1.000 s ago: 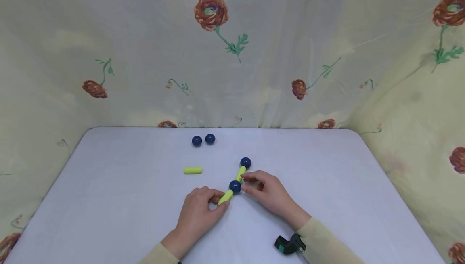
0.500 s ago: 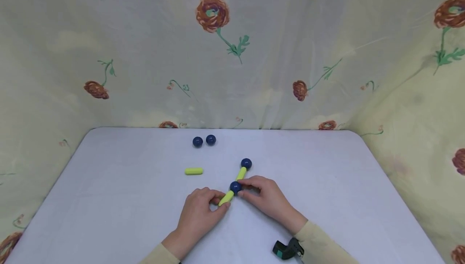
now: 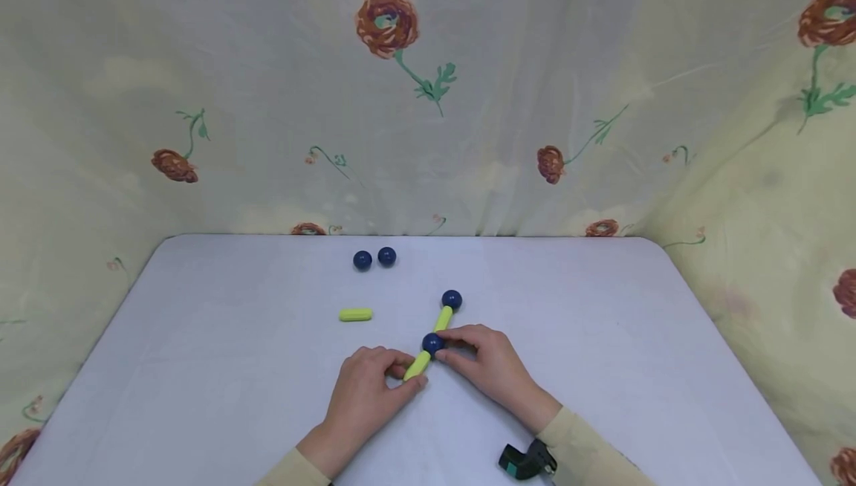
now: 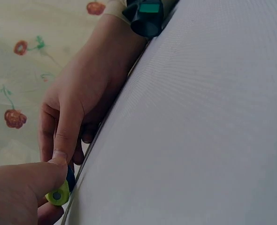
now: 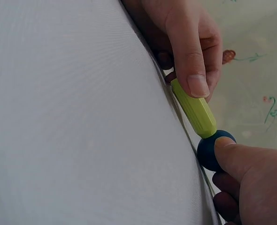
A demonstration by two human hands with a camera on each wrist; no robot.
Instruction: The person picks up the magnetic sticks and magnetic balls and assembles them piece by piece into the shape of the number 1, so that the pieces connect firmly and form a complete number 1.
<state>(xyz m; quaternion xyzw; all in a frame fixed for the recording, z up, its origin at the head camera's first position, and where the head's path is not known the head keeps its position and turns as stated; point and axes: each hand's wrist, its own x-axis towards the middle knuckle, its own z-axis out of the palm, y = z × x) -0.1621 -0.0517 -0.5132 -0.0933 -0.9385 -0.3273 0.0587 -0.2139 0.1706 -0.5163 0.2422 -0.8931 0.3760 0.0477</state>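
My left hand (image 3: 368, 389) pinches a yellow-green ribbed rod (image 3: 417, 365) between thumb and fingers. The rod's upper end meets a dark blue ball (image 3: 432, 343), which my right hand (image 3: 491, 367) grips from the right side. Beyond that ball runs a second yellow-green rod (image 3: 443, 318), capped by another blue ball (image 3: 452, 299), so the pieces make one slanting line. Seen in the right wrist view, the near rod (image 5: 195, 110) touches the ball (image 5: 206, 152) under my thumb. A round grey disc shows in the rod's end (image 4: 57, 195) in the left wrist view.
A loose yellow-green rod (image 3: 355, 314) lies left of the line. Two blue balls (image 3: 374, 258) sit side by side near the back edge of the white table (image 3: 234, 337). Floral cloth (image 3: 481, 99) hangs behind and beside it. A black wrist device (image 3: 527, 461) is by the right sleeve.
My right hand has shifted from beside the far rod and middle ball to grip the middle ball. The left hand keeps its pinch on the near rod, and the line stays in place.
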